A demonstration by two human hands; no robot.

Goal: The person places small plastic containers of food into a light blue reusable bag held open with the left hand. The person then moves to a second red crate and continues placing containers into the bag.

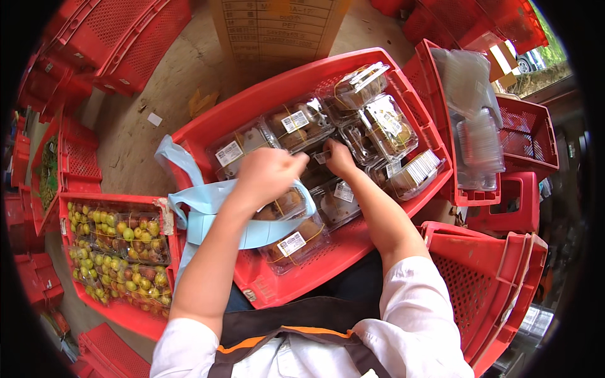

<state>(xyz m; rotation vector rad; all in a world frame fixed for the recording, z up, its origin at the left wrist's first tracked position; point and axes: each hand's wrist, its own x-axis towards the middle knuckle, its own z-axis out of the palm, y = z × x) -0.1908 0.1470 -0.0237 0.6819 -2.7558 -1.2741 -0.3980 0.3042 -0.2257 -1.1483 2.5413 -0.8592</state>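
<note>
My left hand (270, 174), blurred, is curled above the clear plastic boxes; whether it grips anything cannot be made out. A light-blue strip (212, 226) loops below this hand and over the left rim of a red plastic crate (326, 264). Fingers down, my right hand (338, 158) reaches between boxes near the crate's middle, close to a white label (321, 157). What its fingertips touch is hidden. Around both hands lie clear clamshell boxes of brownish produce, including a labelled box (302, 130) and a front box (302, 238). Yellow bands cross several of them.
Left of the crate, another red crate (113, 196) holds boxes of green-brown fruit (137, 234). A cardboard box (279, 33) with printing stands beyond. At right, a crate carries stacked empty clear containers (479, 146). Red nested crates (477, 283) stand by my right elbow.
</note>
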